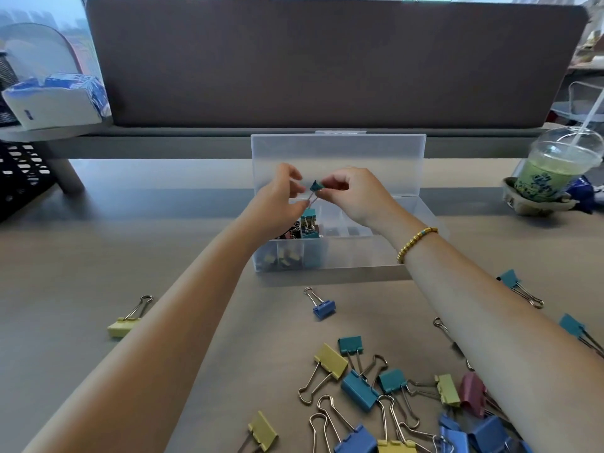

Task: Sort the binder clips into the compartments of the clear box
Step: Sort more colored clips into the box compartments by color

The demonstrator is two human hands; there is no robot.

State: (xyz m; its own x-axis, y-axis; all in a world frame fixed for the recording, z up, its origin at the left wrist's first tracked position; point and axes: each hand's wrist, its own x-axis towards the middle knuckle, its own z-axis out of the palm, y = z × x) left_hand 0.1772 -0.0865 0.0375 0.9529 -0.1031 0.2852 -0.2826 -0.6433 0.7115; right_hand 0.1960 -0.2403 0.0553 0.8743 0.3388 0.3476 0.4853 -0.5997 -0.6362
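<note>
A clear box (356, 253) with an upright open lid stands mid-table. Both hands hover over its left end and share a teal binder clip (315, 186). My left hand (277, 199) pinches the clip's wire handles from below. My right hand (354, 194) pinches its teal body from the right. Under them, a left compartment holds teal clips (309, 220); black, pink and yellow clips fill the compartments beside it. The right compartments look empty. Several loose clips (385, 397) in yellow, teal, blue and pink lie on the near table.
A lone yellow clip (125, 322) lies at left, a small blue clip (323, 307) in front of the box, and teal clips (518, 284) at right. An iced green drink with a straw (549, 173) stands far right. A brown partition (327, 60) closes the back.
</note>
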